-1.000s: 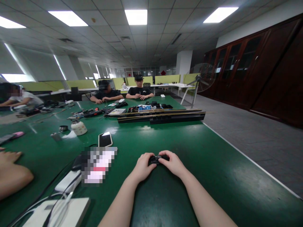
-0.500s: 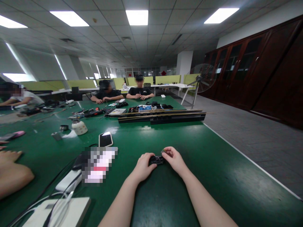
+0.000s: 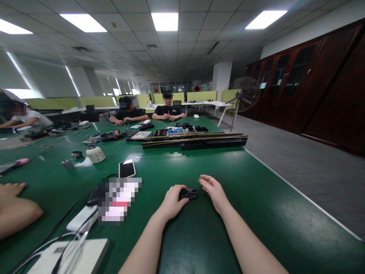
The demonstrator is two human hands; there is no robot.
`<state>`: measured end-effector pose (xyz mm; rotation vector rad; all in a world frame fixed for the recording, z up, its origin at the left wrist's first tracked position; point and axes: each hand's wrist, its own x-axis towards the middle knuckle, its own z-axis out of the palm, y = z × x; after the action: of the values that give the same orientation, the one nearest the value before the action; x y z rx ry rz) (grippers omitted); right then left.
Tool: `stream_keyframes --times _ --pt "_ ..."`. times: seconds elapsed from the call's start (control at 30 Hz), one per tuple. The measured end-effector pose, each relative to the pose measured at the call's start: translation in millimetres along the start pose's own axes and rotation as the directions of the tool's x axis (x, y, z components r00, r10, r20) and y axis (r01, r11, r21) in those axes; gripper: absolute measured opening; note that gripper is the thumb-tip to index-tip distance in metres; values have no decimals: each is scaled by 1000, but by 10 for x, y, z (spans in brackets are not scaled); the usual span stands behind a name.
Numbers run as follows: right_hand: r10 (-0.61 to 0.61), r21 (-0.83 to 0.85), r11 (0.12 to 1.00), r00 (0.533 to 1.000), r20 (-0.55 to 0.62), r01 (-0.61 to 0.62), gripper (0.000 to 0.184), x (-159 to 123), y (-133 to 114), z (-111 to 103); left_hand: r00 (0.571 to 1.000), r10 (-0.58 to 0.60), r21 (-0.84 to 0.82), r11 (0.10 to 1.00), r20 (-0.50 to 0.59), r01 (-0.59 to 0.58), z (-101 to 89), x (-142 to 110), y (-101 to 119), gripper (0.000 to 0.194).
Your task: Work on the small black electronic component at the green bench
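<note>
My left hand point(image 3: 173, 199) is closed around the left end of a small black plastic housing point(image 3: 189, 193), thumb in front and fingers behind. The housing lies low over the green table, its hollow, detailed inner side facing up. To its right, my right hand point(image 3: 212, 190) is raised slightly and apart from it. Thumb and fingertips pinch a small thin greyish piece point(image 3: 200, 179), mostly hidden by the fingers; its kind is too small to make out.
Long black rails point(image 3: 199, 142) with thin rods lie across the green table point(image 3: 256, 198). A phone point(image 3: 127, 168), a white jar point(image 3: 95, 154) and a white power strip point(image 3: 82, 218) with cables are on the left. Another person's arm point(image 3: 18, 209) rests at the left edge. People sit opposite.
My right hand has moved right, away from the black housing, with the small piece still pinched. The left hand keeps its hold and has hardly moved.
</note>
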<state>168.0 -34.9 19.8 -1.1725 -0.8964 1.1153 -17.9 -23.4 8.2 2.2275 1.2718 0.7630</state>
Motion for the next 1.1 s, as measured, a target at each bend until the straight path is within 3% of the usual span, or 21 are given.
stream_keyframes --times 0.57,1.1 --pt "178 372 916 983 -47 -148 26 25 -50 -52 1000 21 -3 1000 -7 -21 5 5 -16 38" --pt "218 443 879 975 -44 -177 24 24 -70 -58 1000 14 9 1000 -7 -14 19 9 -35 39"
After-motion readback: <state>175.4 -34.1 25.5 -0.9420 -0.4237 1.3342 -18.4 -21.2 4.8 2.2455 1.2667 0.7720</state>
